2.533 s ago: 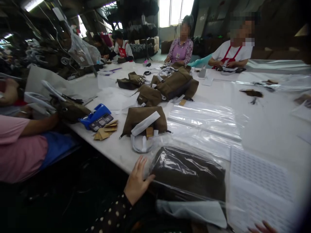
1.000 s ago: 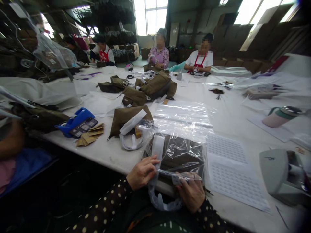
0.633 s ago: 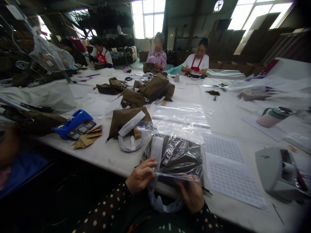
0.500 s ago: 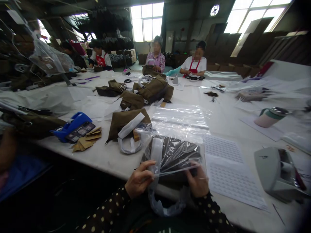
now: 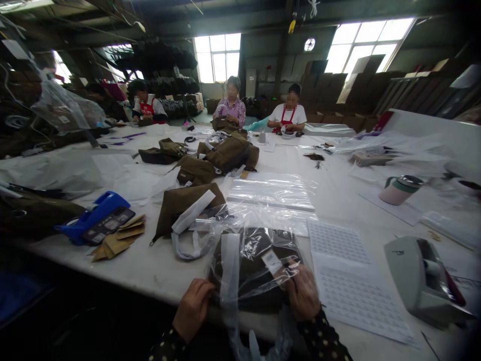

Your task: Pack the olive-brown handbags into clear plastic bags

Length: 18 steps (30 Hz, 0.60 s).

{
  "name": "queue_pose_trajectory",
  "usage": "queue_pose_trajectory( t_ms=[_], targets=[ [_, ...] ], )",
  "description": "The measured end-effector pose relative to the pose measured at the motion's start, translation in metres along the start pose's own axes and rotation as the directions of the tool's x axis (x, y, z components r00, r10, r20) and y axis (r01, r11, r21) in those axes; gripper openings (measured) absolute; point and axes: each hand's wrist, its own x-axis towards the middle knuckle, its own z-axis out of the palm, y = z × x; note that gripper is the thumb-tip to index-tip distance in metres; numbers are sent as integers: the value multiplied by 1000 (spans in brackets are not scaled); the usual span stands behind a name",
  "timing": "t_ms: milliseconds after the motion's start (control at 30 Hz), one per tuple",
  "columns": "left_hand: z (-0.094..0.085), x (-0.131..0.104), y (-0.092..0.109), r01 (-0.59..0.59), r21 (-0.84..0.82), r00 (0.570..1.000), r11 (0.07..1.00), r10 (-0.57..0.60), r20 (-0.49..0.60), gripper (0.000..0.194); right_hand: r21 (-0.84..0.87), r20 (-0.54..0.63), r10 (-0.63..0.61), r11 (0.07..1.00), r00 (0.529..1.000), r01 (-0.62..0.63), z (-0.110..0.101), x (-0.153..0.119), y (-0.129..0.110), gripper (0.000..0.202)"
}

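A dark olive bag [image 5: 251, 265] lies at the table's front edge, partly inside a clear plastic bag [image 5: 259, 243]. Its wrapped strap [image 5: 229, 268] runs down over the edge. My left hand [image 5: 194, 307] has its fingers closed at the left front corner, pinching the plastic there. At the right side, my right hand [image 5: 303, 293] is under or against the clear film, its fingers closed near a small tag [image 5: 272, 261] with a white label; what exactly they grip is hard to make out. Another olive bag [image 5: 184, 203] with a wrapped strap lies behind to the left.
Flat plastic bags [image 5: 270, 193] lie behind. Printed sheets [image 5: 349, 276], a grey machine [image 5: 421, 281] and a cup [image 5: 400, 189] are on the right. A blue tape dispenser [image 5: 97, 215] and brown cards [image 5: 118, 239] sit left. Several people work across the table [image 5: 161, 271].
The view has tilted up. The plastic now spreads over more of the bag, and the tag shows on top. My left hand has moved left and down to the corner.
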Motion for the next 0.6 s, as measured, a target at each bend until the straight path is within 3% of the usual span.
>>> queue_pose_trajectory(
  t_ms=[67,133,233,267,333,433,500,600],
  targets=[
    [2,-7,-4,12,34,999,999,-10,-50,21,12,20,33,999,999,-33,-14,-33,10,33],
    [3,-11,-5,66,53,994,996,-61,-86,18,-15,-69,168,985,983,-170,-24,-58,25,36],
    [5,-12,-8,137,55,988,989,-132,-79,16,14,-242,394,915,887,-402,-27,-61,46,63],
    [6,-11,-10,154,54,986,987,-150,-74,17,63,-222,455,889,862,-453,-24,-51,52,71],
    [7,-4,-16,189,52,981,981,-186,-62,16,141,-46,544,834,838,-534,-17,-26,60,64],
    [8,5,-23,219,56,976,974,-219,-16,13,17,215,623,767,752,-641,-15,-1,69,45],
    [5,3,-23,251,86,968,964,-250,-22,14,-147,253,686,724,682,-674,-23,-8,73,42],
    [2,-22,-14,335,149,940,930,-320,-118,14,-319,256,747,664,613,-676,-45,-46,75,36]
  ],
)
